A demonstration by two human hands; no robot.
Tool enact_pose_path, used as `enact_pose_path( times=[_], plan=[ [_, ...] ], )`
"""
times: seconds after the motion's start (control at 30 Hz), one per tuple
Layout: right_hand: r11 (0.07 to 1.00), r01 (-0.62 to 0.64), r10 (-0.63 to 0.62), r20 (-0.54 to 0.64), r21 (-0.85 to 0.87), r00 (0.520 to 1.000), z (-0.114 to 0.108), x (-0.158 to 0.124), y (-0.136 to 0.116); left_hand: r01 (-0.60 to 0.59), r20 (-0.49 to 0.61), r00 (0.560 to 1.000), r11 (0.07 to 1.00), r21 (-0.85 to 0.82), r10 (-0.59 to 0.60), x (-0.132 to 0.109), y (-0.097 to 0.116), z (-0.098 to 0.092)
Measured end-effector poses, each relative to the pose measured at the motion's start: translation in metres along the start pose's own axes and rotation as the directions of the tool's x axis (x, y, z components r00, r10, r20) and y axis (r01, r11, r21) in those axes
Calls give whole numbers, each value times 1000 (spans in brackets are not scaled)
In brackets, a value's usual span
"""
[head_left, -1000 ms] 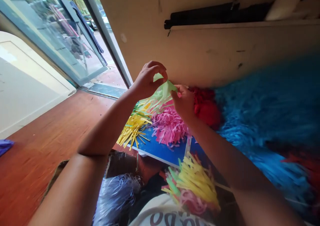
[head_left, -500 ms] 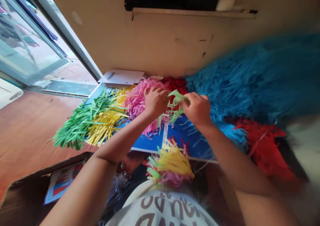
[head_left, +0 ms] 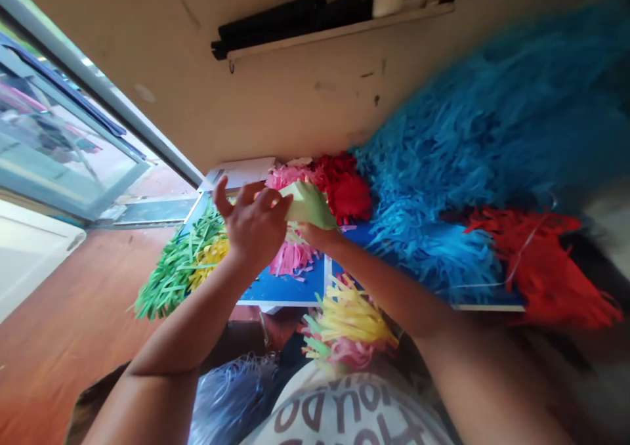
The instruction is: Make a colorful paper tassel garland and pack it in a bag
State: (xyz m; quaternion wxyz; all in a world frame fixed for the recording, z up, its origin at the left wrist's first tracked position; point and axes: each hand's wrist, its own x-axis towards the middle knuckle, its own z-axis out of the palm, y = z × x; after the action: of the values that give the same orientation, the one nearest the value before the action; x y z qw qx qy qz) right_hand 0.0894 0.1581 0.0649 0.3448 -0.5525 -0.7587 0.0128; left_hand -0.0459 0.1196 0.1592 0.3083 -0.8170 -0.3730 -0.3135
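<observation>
Room: beige wall (head_left: 295, 110) ahead, marked with a few dark scuffs; narrow shelf (head_left: 344, 30) high up, carrying a black roll (head_left: 280, 20); glass door (head_left: 63, 149) at the left; red-brown wooden floor (head_left: 54, 327) below it.
Surface: low blue bench (head_left: 280, 287) against the wall, nearly covered in cut paper fringe.
Left hand (head_left: 253, 225): raised over the near left part of the bench, back toward the camera, thumb stuck out to the left, fingertips closed on the left edge of a pale green paper piece (head_left: 310, 203).
Right hand (head_left: 314, 233): mostly hidden under the same green piece, holding it from below; finger position not clear, only the heel of the hand and the wrist in sight.
Green piece: held between both hands in the air, above the pink fringe (head_left: 291, 259) and just in front of the red fringe pile (head_left: 347, 194).
Left of the hands: dark green fringe bundle (head_left: 165, 281) spilling over the bench edge toward the floor, yellow fringe (head_left: 210, 254) lying against it.
Behind the hands: flat white sheet (head_left: 241, 171) by the wall.
Right side: huge heap of blue fringe (head_left: 443, 169), blurred toward the top; second red fringe bundle (head_left: 541, 271) at its near edge.
Near the body: mixed tassel of yellow, pink and green strips (head_left: 349, 320) just beside the right forearm; lavender fringe (head_left: 231, 399) lower left; pale shirt with dark lettering (head_left: 344, 412) at the bottom edge.
</observation>
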Motion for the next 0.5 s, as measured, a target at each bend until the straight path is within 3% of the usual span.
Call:
enact_pose_path(
  times=[0.1,0.23,0.33,0.4,0.5],
  plan=[
    [983,-135,137,2,-128,991,-15,-25,20,-70,-4,998,996,-59,70,-16,-6,4],
    [925,-174,240,166,-337,957,-47,-86,60,-142,117,976,944,-297,183,-38,26,49],
    [855,-191,365,297,-482,882,-81,-131,97,-156,269,907,850,-503,325,-56,68,95],
    [847,-201,418,382,-493,824,-110,-159,121,-134,349,845,792,-596,406,-68,93,120],
    [940,-248,340,557,-235,758,-159,-198,139,-94,429,762,738,-668,486,-83,119,141]
  ],
)
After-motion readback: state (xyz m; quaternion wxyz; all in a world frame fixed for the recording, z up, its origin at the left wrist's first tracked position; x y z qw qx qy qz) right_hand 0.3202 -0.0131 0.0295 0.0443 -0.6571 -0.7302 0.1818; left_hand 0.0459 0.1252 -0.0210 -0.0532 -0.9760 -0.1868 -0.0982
